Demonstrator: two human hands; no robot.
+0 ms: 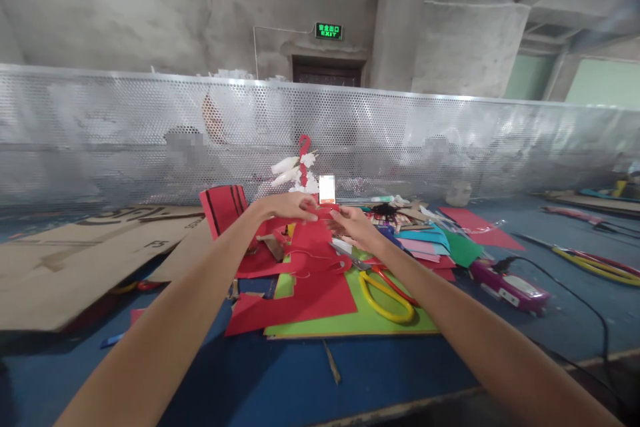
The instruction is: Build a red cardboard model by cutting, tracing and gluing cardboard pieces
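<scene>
Scissors with one yellow and one red handle [387,297] lie on a lime-green sheet [310,329], close beside the right forearm. Red paper [320,300] covers much of that sheet, with cut strips and loose curls on top. Cardboard [100,260] spreads over the left of the blue tabletop [280,380]; a red block with dark stripes [225,208] stands near the left wrist. Right of the hands are blue sheets [427,237], a green sheet [463,250] and a purple power strip [513,287] trailing a black cable [590,307]. Beyond the hands stand a lit screen [327,189] and white flowers [295,170], backed by a perforated metal panel [400,127].

A small red piece [327,212] is between the two hands, just below the lit screen in this view and beyond the large red paper. The right hand [353,225] pinches it from the right with thumb and fingers. The left hand [295,205] reaches its other side, fingers narrowly parted; whether they grip it, I cannot tell.
</scene>
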